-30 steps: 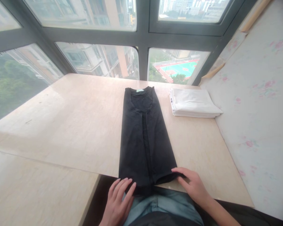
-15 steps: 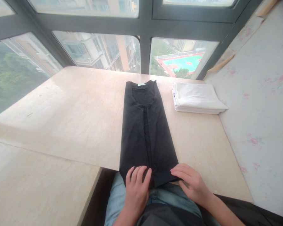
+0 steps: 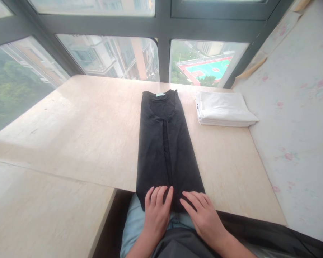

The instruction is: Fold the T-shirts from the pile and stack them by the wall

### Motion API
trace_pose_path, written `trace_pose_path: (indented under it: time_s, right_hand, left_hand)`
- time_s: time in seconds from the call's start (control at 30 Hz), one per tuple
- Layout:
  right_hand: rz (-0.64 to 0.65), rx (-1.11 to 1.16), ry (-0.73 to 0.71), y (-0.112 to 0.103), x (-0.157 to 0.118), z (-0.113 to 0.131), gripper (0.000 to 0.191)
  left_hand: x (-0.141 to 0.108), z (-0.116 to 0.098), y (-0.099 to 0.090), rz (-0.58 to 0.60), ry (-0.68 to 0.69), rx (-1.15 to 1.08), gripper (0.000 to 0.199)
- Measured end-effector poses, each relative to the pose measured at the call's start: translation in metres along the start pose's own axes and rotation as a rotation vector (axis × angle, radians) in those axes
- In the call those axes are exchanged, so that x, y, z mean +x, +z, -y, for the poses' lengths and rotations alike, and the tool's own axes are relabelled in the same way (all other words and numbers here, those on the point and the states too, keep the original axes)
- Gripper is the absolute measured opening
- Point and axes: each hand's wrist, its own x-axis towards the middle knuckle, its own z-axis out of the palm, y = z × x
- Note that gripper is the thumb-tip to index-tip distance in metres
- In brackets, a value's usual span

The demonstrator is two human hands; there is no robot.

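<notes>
A black shirt [image 3: 152, 150] lies lengthwise on the pale counter, its sides folded in so that two edges meet along a narrow gap down the middle. Its round neckline with a small light label points toward the window, and the hem hangs over the counter's front edge at my lap. My left hand [image 3: 157, 211] rests on the left part of the hem, fingers spread over the cloth. On the right part of the hem lies my right hand [image 3: 200, 211], palm down with fingers apart. Neither hand grips the cloth visibly.
A stack of folded white cloth [image 3: 223, 109] sits at the back right of the counter [image 3: 83, 132], near the flowered wall [image 3: 293, 125]. Grey window frames [image 3: 102, 25] stand behind. At the left front, the counter has an inner corner beside my legs.
My right hand has moved left from the shirt's right hem corner onto the cloth, closer to my left hand. The left hand stays at the hem. The view has shifted slightly.
</notes>
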Motion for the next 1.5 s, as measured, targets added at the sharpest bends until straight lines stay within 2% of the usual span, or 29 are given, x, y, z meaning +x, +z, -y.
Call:
trace_pose_path:
  time_s: [0.17, 0.3, 0.43, 0.6, 0.8, 0.93, 1.1, 1.33, 1.5]
  right_hand:
    - [-0.082, -0.15, 0.075, 0.018, 0.016, 0.02, 0.039]
    - [-0.047, -0.159, 0.064, 0.024, 0.023, 0.031, 0.033]
    - [-0.015, -0.19, -0.005, 0.028, 0.017, 0.027, 0.035]
    - [0.015, -0.183, -0.07, 0.02, 0.016, 0.009, 0.038]
    - [0.001, -0.122, -0.097, 0.004, 0.028, 0.008, 0.035]
    - [-0.011, -0.07, -0.171, -0.003, 0.033, 0.003, 0.03]
    - [0.049, -0.013, -0.136, -0.009, 0.034, -0.006, 0.035]
    - [0.058, -0.022, -0.109, -0.006, 0.028, -0.003, 0.042]
    - [0.006, -0.076, -0.099, 0.005, 0.026, 0.012, 0.036]
  left_hand:
    - [0.005, -0.003, 0.001, 0.006, -0.014, 0.028, 0.05]
    - [0.007, -0.004, 0.005, -0.006, -0.029, 0.073, 0.04]
    - [0.007, -0.004, 0.009, -0.022, -0.042, 0.088, 0.036]
    - [0.009, -0.005, 0.011, -0.002, -0.023, 0.109, 0.043]
    - [0.014, -0.006, 0.012, 0.006, -0.027, 0.16, 0.045]
    - [0.015, -0.008, 0.005, 0.02, -0.012, 0.148, 0.053]
    - [0.009, -0.005, -0.01, 0.007, 0.008, 0.056, 0.059]
    - [-0.008, 0.009, -0.015, -0.027, -0.022, 0.026, 0.062]
    - [-0.006, 0.005, -0.01, 0.004, -0.04, 0.023, 0.06]
